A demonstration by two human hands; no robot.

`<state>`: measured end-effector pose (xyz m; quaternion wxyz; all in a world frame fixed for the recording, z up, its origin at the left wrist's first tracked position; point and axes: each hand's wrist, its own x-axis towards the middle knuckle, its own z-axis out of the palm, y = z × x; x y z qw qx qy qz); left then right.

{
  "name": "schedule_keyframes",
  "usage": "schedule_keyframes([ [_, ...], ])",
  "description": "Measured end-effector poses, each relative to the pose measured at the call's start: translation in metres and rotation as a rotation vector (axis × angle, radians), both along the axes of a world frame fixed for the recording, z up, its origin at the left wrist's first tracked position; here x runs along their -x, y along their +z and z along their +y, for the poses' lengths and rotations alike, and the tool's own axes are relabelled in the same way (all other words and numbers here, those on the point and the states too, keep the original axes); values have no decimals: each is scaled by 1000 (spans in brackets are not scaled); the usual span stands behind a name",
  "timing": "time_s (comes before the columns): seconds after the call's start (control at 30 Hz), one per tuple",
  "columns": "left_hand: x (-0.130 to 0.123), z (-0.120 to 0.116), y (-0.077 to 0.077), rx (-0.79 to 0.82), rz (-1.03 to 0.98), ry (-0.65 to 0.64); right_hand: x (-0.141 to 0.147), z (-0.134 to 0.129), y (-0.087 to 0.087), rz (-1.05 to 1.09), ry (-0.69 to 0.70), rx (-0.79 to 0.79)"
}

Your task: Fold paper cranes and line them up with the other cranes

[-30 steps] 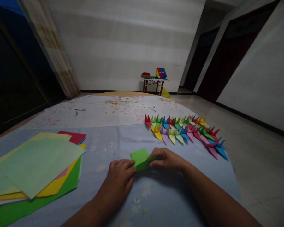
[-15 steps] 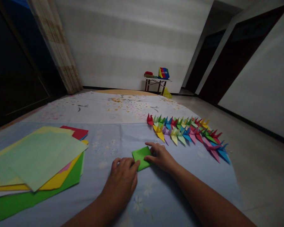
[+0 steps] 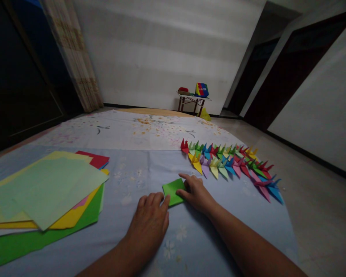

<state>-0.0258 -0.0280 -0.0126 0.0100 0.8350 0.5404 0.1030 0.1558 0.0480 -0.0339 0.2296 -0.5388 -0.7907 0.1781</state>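
The green folded paper square (image 3: 173,189) lies on the desk (image 3: 158,165), between the left hand (image 3: 151,213) and the right hand (image 3: 198,195). The left is loosely curled, thumb at the square's lower left corner; the right is partly spread, its thumb upon the paper and its index finger stretched past the top edge. Whether either hand really pinches, I cannot tell. To fold well, one should match the edges, then press the crease firmly. Farther off, the multicoloured box (image 3: 202,89) and the yellow bag (image 3: 205,114) show no contents.
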Motion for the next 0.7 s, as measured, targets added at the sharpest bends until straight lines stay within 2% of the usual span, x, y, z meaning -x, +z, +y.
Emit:
schedule_keyframes([
  [0.17, 1, 0, -11, -27, 21, -14, 1, 0, 1, -16, 8, 5],
  [0.27, 1, 2, -13, 5, 16, -14, 2, -1, 3, -24, 7, 1],
  [0.53, 0, 4, -7, 23, -5, -3, 1, 0, -1, -21, 6, -27],
  [0.7, 6, 9, 3, 45, -86, -32, 2, -1, 2, -30, -20, -20],
])
